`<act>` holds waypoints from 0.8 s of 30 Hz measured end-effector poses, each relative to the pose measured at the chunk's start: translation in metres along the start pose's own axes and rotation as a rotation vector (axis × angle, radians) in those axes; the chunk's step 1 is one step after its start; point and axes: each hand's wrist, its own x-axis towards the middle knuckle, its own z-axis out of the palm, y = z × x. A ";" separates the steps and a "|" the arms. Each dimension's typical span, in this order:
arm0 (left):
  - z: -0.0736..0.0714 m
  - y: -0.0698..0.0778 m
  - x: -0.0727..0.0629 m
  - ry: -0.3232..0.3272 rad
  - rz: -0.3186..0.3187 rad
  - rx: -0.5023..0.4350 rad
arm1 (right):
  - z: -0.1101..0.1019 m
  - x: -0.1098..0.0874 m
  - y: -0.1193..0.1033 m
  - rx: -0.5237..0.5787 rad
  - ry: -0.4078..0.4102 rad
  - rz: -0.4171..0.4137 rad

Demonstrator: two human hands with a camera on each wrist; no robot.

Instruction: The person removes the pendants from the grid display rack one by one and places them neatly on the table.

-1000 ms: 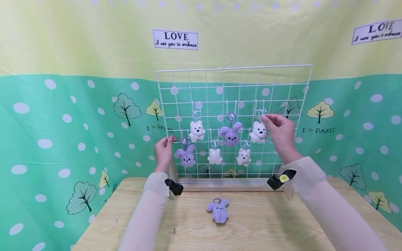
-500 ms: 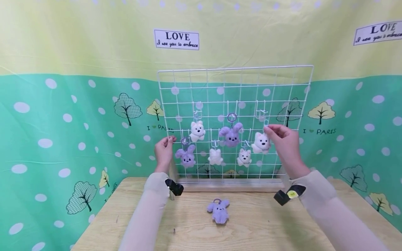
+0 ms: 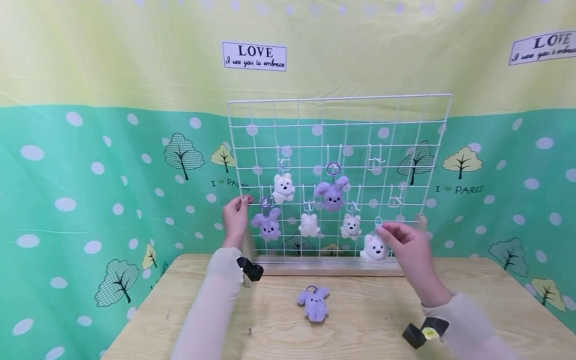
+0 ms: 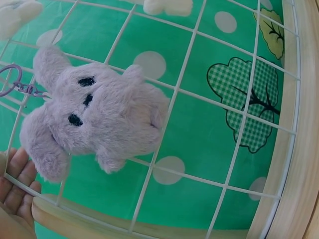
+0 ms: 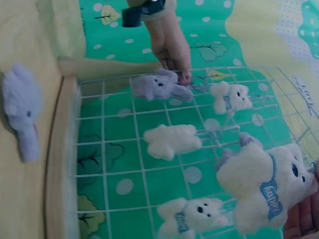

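Note:
My left hand (image 3: 235, 220) grips the left edge of a white wire grid rack (image 3: 339, 98) between thumb and fingers. In the left wrist view, a purple plush rabbit keychain (image 4: 112, 112) hangs right beside its fingers (image 4: 22, 174). My right hand (image 3: 411, 255) pinches the top clasp of a white plush dog keychain (image 3: 374, 248), low in front of the grid's right side. The right wrist view shows this dog (image 5: 269, 186) large, with a blue name tag. Two bare hooks show on the right, an upper one (image 3: 375, 162) and a lower one (image 3: 395, 201).
On the table (image 3: 360, 330) in front of the rack lies another purple rabbit keychain (image 3: 315, 304). Several white dogs and another purple rabbit (image 3: 333, 194) hang mid-grid. A wooden base (image 3: 324, 269) supports the rack, and a green and yellow curtain (image 3: 112, 210) stands behind.
My right hand has taken the white dog keychain off the upper right hook and brought it down toward the rack's base. The left hand stays on the grid edge.

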 end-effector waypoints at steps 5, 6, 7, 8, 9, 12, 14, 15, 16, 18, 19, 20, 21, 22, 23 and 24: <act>-0.001 -0.001 0.000 -0.005 0.000 0.008 | 0.009 -0.018 0.014 0.013 -0.029 0.031; -0.001 -0.001 0.000 -0.005 0.001 0.007 | 0.011 -0.021 0.016 0.024 -0.034 0.043; -0.001 -0.001 0.000 -0.005 0.002 0.007 | 0.013 -0.024 0.019 0.034 -0.039 0.055; -0.001 -0.001 0.000 -0.005 0.005 0.006 | 0.015 -0.027 0.021 0.051 -0.045 0.068; -0.001 -0.001 0.001 -0.005 0.008 0.004 | 0.017 -0.030 0.023 0.071 -0.048 0.077; 0.000 0.000 0.001 -0.007 0.011 -0.005 | 0.023 -0.039 0.030 0.112 -0.063 0.097; 0.000 0.000 0.001 -0.007 0.008 -0.009 | 0.027 -0.045 0.036 0.122 -0.075 0.100; 0.000 0.000 0.000 -0.006 0.006 -0.011 | 0.029 -0.048 0.038 0.122 -0.081 0.102; 0.000 0.000 0.000 -0.004 0.003 -0.011 | 0.031 -0.050 0.041 0.118 -0.086 0.111; 0.000 0.000 0.000 -0.002 0.002 -0.010 | 0.035 -0.056 0.046 0.108 -0.103 0.133; 0.000 -0.001 0.000 -0.001 0.003 -0.007 | 0.037 -0.058 0.048 0.107 -0.108 0.146; -0.001 -0.001 0.000 -0.002 0.006 -0.005 | 0.039 -0.060 0.051 0.108 -0.111 0.153; -0.001 -0.001 0.000 -0.003 0.009 -0.001 | 0.040 -0.062 0.054 0.104 -0.115 0.160; -0.001 -0.001 0.000 -0.003 0.012 0.002 | 0.042 -0.064 0.056 0.106 -0.120 0.171; -0.001 -0.001 0.000 -0.005 0.015 0.005 | 0.044 -0.065 0.058 0.107 -0.128 0.181; -0.002 -0.001 0.001 -0.006 0.019 0.007 | 0.046 -0.067 0.061 0.111 -0.130 0.193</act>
